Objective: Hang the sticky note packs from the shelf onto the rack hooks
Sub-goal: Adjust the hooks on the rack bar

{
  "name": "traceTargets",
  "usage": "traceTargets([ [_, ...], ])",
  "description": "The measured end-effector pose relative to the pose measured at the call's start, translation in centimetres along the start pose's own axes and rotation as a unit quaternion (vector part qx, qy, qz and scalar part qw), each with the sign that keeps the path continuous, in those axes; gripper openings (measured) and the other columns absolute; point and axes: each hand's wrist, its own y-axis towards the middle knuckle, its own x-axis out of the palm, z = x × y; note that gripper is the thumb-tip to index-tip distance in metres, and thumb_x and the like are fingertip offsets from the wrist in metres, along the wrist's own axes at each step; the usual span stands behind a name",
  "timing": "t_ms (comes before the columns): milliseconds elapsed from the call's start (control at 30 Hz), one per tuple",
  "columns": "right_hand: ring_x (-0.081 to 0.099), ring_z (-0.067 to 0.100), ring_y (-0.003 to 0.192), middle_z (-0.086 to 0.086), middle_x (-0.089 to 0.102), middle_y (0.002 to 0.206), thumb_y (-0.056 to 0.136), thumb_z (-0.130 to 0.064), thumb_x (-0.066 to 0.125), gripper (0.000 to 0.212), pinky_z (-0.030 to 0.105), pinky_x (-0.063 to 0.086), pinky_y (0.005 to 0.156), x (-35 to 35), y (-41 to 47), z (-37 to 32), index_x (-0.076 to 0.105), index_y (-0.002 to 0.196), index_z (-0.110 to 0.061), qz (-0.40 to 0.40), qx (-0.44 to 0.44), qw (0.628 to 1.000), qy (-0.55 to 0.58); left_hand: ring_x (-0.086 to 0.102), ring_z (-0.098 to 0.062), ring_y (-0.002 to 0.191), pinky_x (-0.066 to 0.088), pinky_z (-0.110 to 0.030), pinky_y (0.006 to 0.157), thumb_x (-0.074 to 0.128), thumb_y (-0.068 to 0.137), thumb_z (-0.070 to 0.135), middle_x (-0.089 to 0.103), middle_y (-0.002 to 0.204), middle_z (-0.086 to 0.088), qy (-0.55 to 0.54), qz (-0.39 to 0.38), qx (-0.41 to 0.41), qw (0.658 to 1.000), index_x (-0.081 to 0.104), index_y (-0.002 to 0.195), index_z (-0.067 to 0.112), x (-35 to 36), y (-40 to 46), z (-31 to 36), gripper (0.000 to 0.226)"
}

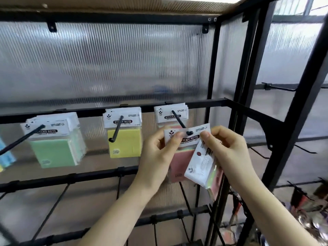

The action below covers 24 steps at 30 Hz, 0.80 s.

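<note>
A pink sticky note pack [180, 163] sits with its white header on the tip of the right rack hook [179, 120]. My left hand [158, 157] pinches the header's left side, and my right hand [229, 150] pinches its right side. My right hand also holds a second pack [200, 167], tilted with its white back toward me. More pink packs [170, 114] hang at the back of that hook. Yellow packs [124, 139] hang on the middle hook [117, 129] and green packs [56, 144] on the left hook [23, 138].
Blue packs [6, 155] show at the far left edge. Bare black hooks [53, 208] stick out from the lower rails [67, 180]. The black rack frame post [248, 86] stands to the right, with hanging goods [305, 210] on a neighbouring rack at lower right. Ribbed translucent panel [106, 64] backs the rack.
</note>
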Motion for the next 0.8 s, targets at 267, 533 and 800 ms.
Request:
traceTargets([
  [267, 0.061, -0.001, 0.063, -0.016, 0.061, 0.07, 0.083, -0.023, 0.072, 0.018, 0.013, 0.046, 0.055, 0.6, 3.2, 3.7, 0.055, 0.083, -0.019, 0.028, 0.011, 1.0, 0.002, 0.059, 0.0, 0.083, 0.044, -0.01, 0.073, 0.065, 0.082, 0.036, 0.062, 0.091, 0.009, 0.147, 0.171, 0.013, 0.974, 0.055, 0.097, 0.025, 0.9, 1.1, -0.8, 0.021],
  [533, 0.058, 0.003, 0.055, -0.005, 0.06, 0.066, 0.082, -0.033, 0.072, 0.034, 0.012, 0.038, 0.048, 1.3, 5.3, 5.2, 0.044, 0.072, -0.018, 0.042, 0.061, 0.997, -0.029, 0.047, -0.012, 0.074, 0.042, -0.022, 0.07, 0.069, 0.085, 0.01, 0.048, 0.077, 0.007, 0.283, 0.293, 0.034, 0.913, 0.048, 0.087, 0.016, 1.0, 2.8, -1.7, 0.022],
  [800, 0.055, 0.011, 0.057, -0.001, 0.064, 0.064, 0.09, -0.037, 0.062, 0.037, 0.023, 0.038, 0.053, 1.5, 6.2, 5.8, 0.042, 0.067, -0.016, 0.009, 0.107, 0.992, -0.066, 0.048, 0.001, 0.06, 0.041, -0.028, 0.061, 0.065, 0.088, 0.014, 0.05, 0.064, 0.011, 0.325, 0.311, 0.009, 0.893, 0.05, 0.077, 0.017, 1.1, 4.2, -3.0, 0.019],
])
